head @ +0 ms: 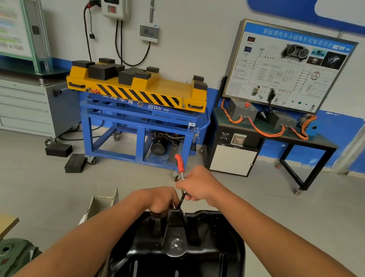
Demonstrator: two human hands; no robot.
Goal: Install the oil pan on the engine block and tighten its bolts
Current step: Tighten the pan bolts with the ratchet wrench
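A glossy black oil pan point(207, 256) fills the lower middle of the head view, bottom side up, with a silver drain bolt point(176, 242) on its raised centre. The engine block under it is hidden. At the pan's far edge my right hand point(197, 186) grips a ratchet wrench with a red handle point(179, 162) that points up and away; its dark extension point(181, 200) runs down to the pan's rim. My left hand point(158, 198) curls its fingers over the far rim beside the extension's lower end; what they hold is hidden.
A blue and yellow lift table point(140, 104) stands straight ahead, with black rubber blocks point(66, 155) on the floor by it. A training board on a black desk point(272, 128) is at the right, a grey drawer cabinet point(20, 106) at the left. A green part point(4, 257) lies bottom left.
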